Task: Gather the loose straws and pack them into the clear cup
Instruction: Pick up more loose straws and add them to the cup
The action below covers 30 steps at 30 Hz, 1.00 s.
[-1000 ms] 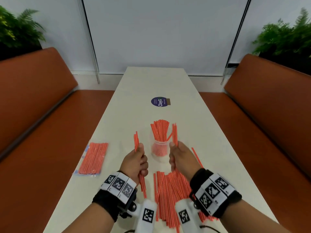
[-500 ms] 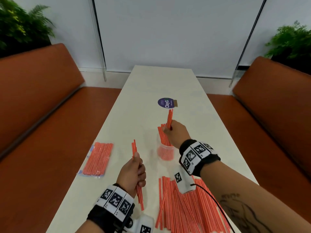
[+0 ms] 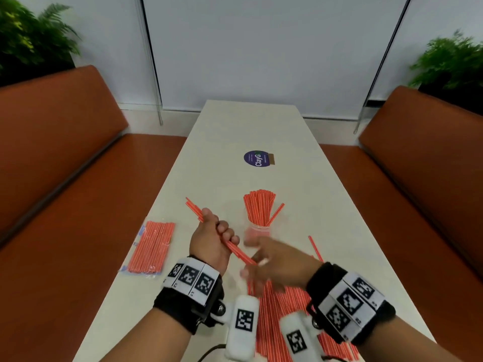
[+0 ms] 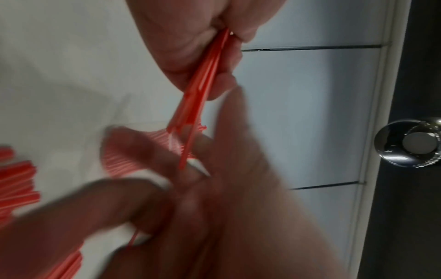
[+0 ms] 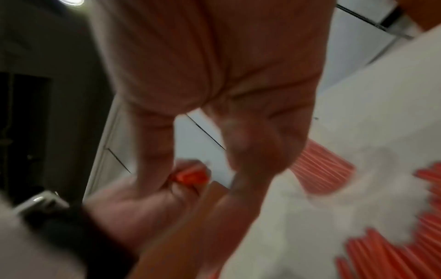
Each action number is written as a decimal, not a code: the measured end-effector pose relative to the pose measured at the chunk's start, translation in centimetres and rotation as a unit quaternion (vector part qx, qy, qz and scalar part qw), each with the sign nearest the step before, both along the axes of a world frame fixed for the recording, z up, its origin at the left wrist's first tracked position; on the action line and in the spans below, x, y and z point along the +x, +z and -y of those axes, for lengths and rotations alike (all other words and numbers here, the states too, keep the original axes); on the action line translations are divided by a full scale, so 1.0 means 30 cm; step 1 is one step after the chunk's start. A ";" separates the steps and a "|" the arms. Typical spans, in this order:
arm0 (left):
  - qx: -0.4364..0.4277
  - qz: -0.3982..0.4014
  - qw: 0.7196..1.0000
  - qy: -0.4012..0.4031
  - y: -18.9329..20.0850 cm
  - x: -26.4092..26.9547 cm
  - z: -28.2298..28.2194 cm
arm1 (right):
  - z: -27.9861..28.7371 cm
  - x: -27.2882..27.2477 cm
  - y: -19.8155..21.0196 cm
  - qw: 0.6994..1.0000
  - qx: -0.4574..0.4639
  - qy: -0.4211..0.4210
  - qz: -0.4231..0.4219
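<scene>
My left hand grips a small bundle of red-and-white straws, tilted so its lower end points right. The left wrist view shows the same bundle of straws pinched between palm and fingers. My right hand, blurred and with spread fingers, hovers at the bundle's lower end and holds nothing. The clear cup stands just beyond both hands, with many upright straws fanning out of it. A pile of loose straws lies on the white table under my right wrist.
A sealed packet of straws lies near the table's left edge. One stray straw rests right of the cup. A purple round sticker sits farther up the table. Orange benches flank both sides.
My right hand left the cup, now without straws, and swung back toward my left hand. My left hand tipped its bundle from upright to slanted.
</scene>
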State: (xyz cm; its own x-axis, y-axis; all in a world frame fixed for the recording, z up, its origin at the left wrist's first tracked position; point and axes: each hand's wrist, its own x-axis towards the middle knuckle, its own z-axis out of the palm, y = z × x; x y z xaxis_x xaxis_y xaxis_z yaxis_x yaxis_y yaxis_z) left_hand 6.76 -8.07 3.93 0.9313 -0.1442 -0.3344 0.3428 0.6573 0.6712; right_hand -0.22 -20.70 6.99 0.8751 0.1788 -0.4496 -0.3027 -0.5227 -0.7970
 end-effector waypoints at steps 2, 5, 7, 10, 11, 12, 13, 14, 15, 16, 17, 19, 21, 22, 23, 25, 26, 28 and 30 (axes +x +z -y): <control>-0.017 0.013 1.000 0.007 0.018 0.008 0.017 | 0.009 -0.019 -0.045 0.998 0.032 0.050 -0.019; -0.022 0.016 1.000 -0.015 0.011 -0.006 0.044 | 0.022 -0.013 -0.069 0.996 0.078 -0.010 0.034; -0.014 0.022 0.999 -0.042 0.002 -0.025 0.063 | 0.024 -0.003 -0.081 0.993 0.104 -0.027 0.051; 0.018 0.045 0.996 -0.076 0.001 -0.039 0.074 | 0.037 0.002 -0.074 0.991 0.128 0.000 0.043; 0.046 0.062 0.994 -0.080 0.000 -0.041 0.076 | 0.045 0.002 -0.067 0.989 0.142 0.018 0.037; 0.083 0.086 0.989 -0.082 0.003 -0.046 0.075 | 0.049 0.004 -0.061 0.986 0.160 0.030 0.029; 0.129 0.111 0.982 -0.086 0.006 -0.051 0.076 | 0.049 0.007 -0.056 0.985 0.169 0.033 0.024; 0.173 0.132 0.972 -0.093 0.011 -0.058 0.076 | 0.044 0.007 -0.052 0.986 0.163 0.030 0.026; 0.208 0.142 0.962 -0.105 0.015 -0.065 0.077 | 0.036 0.008 -0.055 0.989 0.141 0.022 0.028; 0.240 0.144 0.953 -0.120 0.022 -0.074 0.080 | 0.027 0.008 -0.059 0.993 0.108 0.017 0.037; 0.269 0.144 0.942 -0.139 0.018 -0.078 0.080 | 0.017 0.009 -0.070 0.996 0.072 0.010 0.054; 0.312 0.149 0.924 -0.164 0.004 -0.081 0.075 | 0.002 0.007 -0.089 0.995 0.050 -0.018 0.087; 0.343 0.186 0.910 -0.142 0.013 -0.082 0.066 | -0.006 0.006 -0.107 0.992 0.059 -0.046 0.101; 0.332 0.208 0.911 -0.130 0.022 -0.080 0.065 | -0.009 0.005 -0.115 0.991 0.074 -0.052 0.099; 0.311 0.226 0.915 -0.120 0.033 -0.075 0.063 | -0.009 0.003 -0.122 0.990 0.091 -0.049 0.094; 0.253 0.238 0.934 -0.079 0.057 -0.055 0.056 | -0.009 -0.004 -0.136 0.990 0.122 -0.037 0.066; 0.229 0.240 0.942 -0.050 0.070 -0.042 0.052 | -0.010 -0.011 -0.136 0.989 0.133 -0.031 0.051; 0.226 0.257 0.940 -0.010 0.091 -0.020 0.044 | -0.010 -0.022 -0.137 0.991 0.127 -0.016 0.037; 0.268 0.294 0.917 -0.003 0.097 -0.014 0.044 | -0.010 -0.029 -0.123 0.993 0.107 -0.008 0.043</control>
State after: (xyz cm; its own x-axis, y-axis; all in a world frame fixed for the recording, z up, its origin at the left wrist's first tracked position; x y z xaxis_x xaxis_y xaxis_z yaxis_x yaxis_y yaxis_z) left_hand 6.34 -9.38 6.83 0.9730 -0.1112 0.2023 -0.1809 0.1773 0.9674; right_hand -1.10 -20.40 3.31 0.9117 0.2482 -0.3273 -0.2362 -0.3351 -0.9121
